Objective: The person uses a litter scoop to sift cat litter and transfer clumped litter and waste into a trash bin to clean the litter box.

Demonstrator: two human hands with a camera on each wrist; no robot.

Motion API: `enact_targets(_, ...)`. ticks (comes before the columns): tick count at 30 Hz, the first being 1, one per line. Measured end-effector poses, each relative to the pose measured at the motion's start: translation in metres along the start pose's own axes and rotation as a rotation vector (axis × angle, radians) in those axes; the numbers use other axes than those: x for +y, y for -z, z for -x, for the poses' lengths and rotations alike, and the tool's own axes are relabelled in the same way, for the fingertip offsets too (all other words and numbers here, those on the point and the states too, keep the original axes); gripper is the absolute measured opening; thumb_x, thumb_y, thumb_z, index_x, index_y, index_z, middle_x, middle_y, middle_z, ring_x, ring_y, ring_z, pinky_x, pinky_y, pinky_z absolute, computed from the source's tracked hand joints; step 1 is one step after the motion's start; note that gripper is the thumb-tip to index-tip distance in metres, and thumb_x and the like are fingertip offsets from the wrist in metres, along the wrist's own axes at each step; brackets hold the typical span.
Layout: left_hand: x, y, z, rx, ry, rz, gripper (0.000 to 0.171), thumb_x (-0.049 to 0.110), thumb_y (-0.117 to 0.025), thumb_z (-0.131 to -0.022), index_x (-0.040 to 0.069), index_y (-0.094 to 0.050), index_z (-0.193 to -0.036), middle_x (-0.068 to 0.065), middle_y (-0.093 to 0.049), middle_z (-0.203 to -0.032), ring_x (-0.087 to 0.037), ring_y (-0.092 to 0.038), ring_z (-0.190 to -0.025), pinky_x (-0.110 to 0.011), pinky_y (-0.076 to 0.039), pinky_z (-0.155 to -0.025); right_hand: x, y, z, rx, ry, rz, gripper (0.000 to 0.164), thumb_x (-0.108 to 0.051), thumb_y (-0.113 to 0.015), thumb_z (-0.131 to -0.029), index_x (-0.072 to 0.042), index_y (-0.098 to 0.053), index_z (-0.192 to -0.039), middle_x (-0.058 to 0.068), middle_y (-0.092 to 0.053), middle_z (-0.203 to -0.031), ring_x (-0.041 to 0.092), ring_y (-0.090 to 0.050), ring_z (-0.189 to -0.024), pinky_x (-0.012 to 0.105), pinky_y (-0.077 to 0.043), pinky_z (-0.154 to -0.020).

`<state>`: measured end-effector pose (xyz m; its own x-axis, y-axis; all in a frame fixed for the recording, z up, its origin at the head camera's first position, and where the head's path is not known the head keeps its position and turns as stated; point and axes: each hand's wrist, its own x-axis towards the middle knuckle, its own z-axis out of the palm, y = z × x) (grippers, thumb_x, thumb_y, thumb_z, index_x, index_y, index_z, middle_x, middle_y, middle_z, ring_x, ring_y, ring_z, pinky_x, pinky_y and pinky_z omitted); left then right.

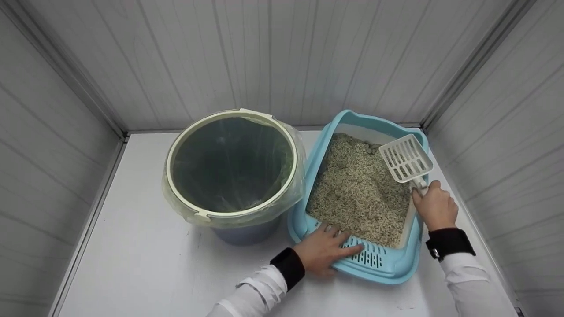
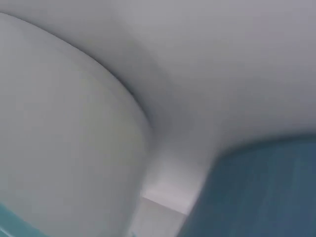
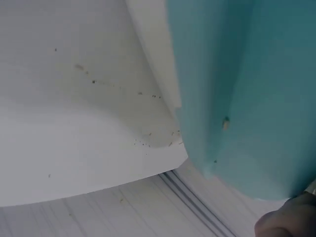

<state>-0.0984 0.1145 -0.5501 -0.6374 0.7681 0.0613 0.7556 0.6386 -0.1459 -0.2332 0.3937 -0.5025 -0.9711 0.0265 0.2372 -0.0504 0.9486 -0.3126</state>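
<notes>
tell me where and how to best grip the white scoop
Likely by its narrow handle, coming from the near right: the handle points that way, toward the person's right hand, which grips it there, while the wide slotted head extends away.

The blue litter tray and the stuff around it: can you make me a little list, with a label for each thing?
Tray: blue, holding grainy litter
Left grip: fingers spread on the tray's slotted front edge
Right grip: holding the scoop by its handle
Scoop: white, slotted, no litter seen on it
Bin: left of the tray, lined with a see-through bag
Table: white, a few loose bits
</notes>
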Motion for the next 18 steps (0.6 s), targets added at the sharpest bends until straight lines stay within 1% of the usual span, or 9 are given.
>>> enact_targets(3, 0.013, 0.002, -0.007, 0.022, 0.074, -0.010, 0.093, 0.071, -0.051, -0.065, 0.032, -0.014, -0.141, -0.006, -0.039, -0.131, -0.029, -0.042, -0.117, -0.052, -0.031, -0.096, 0.002, -0.001, -0.019, 0.010, 0.020, 0.000, 0.039, -0.031, -0.056, -0.081, 0.006, -0.044, -0.082, 0.027, -0.051, -0.057, 0.042, -0.048, -0.045, 0.048, -0.032, -0.035)
enact_targets(5, 0.021, 0.003, -0.013, 0.022, 0.111, -0.020, 0.092, 0.075, -0.045, -0.065, 0.030, -0.018, -0.141, -0.005, -0.041, -0.129, -0.028, -0.042, -0.117, -0.053, -0.032, -0.095, 0.003, -0.002, -0.032, 0.004, 0.032, 0.010, 0.038, -0.029, -0.055, -0.081, 0.009, -0.046, -0.081, 0.029, -0.051, -0.058, 0.043, -0.048, -0.046, 0.050, -0.033, -0.037)
enact_targets(8, 0.033, 0.006, -0.025, -0.002, 0.148, -0.020, 0.092, 0.078, -0.042, -0.065, 0.026, -0.023, -0.139, -0.005, -0.043, -0.128, -0.027, -0.043, -0.117, -0.052, -0.033, -0.095, 0.004, -0.003, -0.049, -0.055, 0.037, 0.049, 0.036, -0.026, -0.052, -0.081, 0.010, -0.049, -0.075, 0.030, -0.052, -0.061, 0.043, -0.049, -0.049, 0.051, -0.035, -0.042)
enact_targets(12, 0.044, 0.006, -0.038, -0.062, 0.188, 0.005, 0.095, 0.079, -0.043, -0.063, 0.023, -0.025, -0.138, -0.003, -0.044, -0.126, -0.026, -0.044, -0.116, -0.049, -0.033, -0.096, 0.002, -0.001, -0.063, -0.170, 0.013, 0.111, 0.034, -0.024, -0.049, -0.081, 0.005, -0.051, -0.063, 0.027, -0.054, -0.061, 0.037, -0.051, -0.049, 0.047, -0.037, -0.042)
enact_targets(15, 0.047, 0.005, -0.042, -0.095, 0.206, 0.016, 0.096, 0.079, -0.043, -0.063, 0.022, -0.024, -0.139, -0.003, -0.044, -0.126, -0.026, -0.043, -0.116, -0.048, -0.031, -0.098, -0.005, 0.002, -0.070, -0.229, -0.013, 0.136, 0.032, -0.023, -0.049, -0.081, 0.000, -0.050, -0.059, 0.025, -0.055, -0.062, 0.035, -0.051, -0.049, 0.044, -0.037, -0.040)
enact_targets(18, 0.047, 0.004, -0.042, -0.103, 0.205, 0.003, 0.096, 0.078, -0.042, -0.064, 0.021, -0.024, -0.138, -0.004, -0.044, -0.125, -0.027, -0.044, -0.116, -0.048, -0.030, -0.099, -0.011, 0.003, -0.072, -0.256, -0.033, 0.145, 0.029, -0.021, -0.050, -0.081, 0.000, -0.049, -0.060, 0.026, -0.055, -0.066, 0.037, -0.052, -0.052, 0.044, -0.037, -0.042)
